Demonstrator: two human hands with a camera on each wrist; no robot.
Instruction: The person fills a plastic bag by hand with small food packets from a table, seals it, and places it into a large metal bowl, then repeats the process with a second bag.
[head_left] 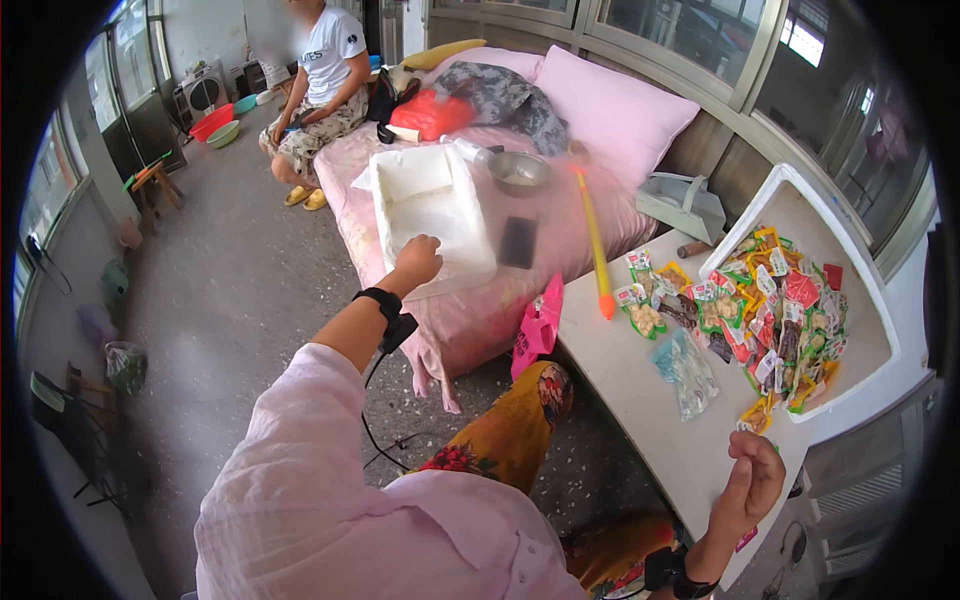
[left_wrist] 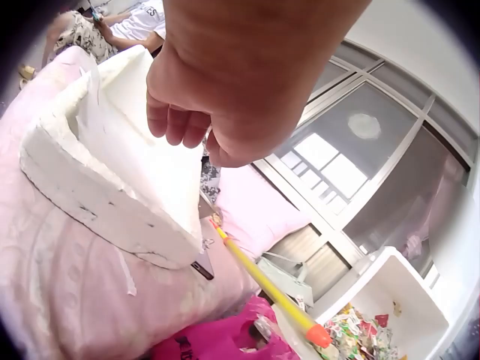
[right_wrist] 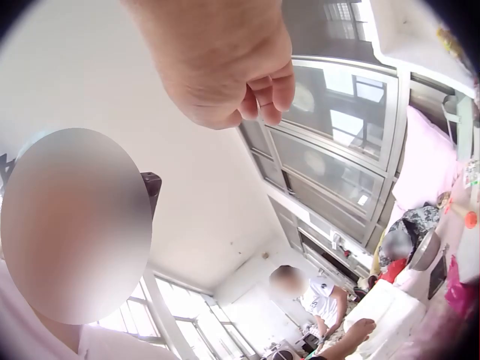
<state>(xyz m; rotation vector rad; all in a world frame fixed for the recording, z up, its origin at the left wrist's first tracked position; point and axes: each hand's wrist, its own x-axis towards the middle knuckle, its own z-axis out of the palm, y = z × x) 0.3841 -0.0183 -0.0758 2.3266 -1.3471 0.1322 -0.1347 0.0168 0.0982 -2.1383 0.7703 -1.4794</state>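
Observation:
My left hand [head_left: 418, 260], fingers loosely curled, is over the near side of a white foam box [head_left: 385, 215] on the bed. In the left wrist view the fingers [left_wrist: 176, 124] hang in front of the box's inside, with nothing seen in them. A whitish sheet [left_wrist: 101, 124] lines part of that box. My right hand [head_left: 752, 482] is raised over the near end of the white table [head_left: 625, 385], its fingers bent and no object visible in them. Nearest to it are small snack packets [head_left: 755, 415] and a large white foam box [head_left: 868, 352] full of colourful packets.
A yellow stick [head_left: 594, 235] with an orange tip reaches from bed to table. A metal bowl [head_left: 519, 172], a dark phone-like slab [head_left: 517, 243] and a pink bag [head_left: 537, 328] are nearby. Clear plastic packaging [head_left: 684, 372] lies on the table. A seated person [head_left: 325, 75] is beyond the bed.

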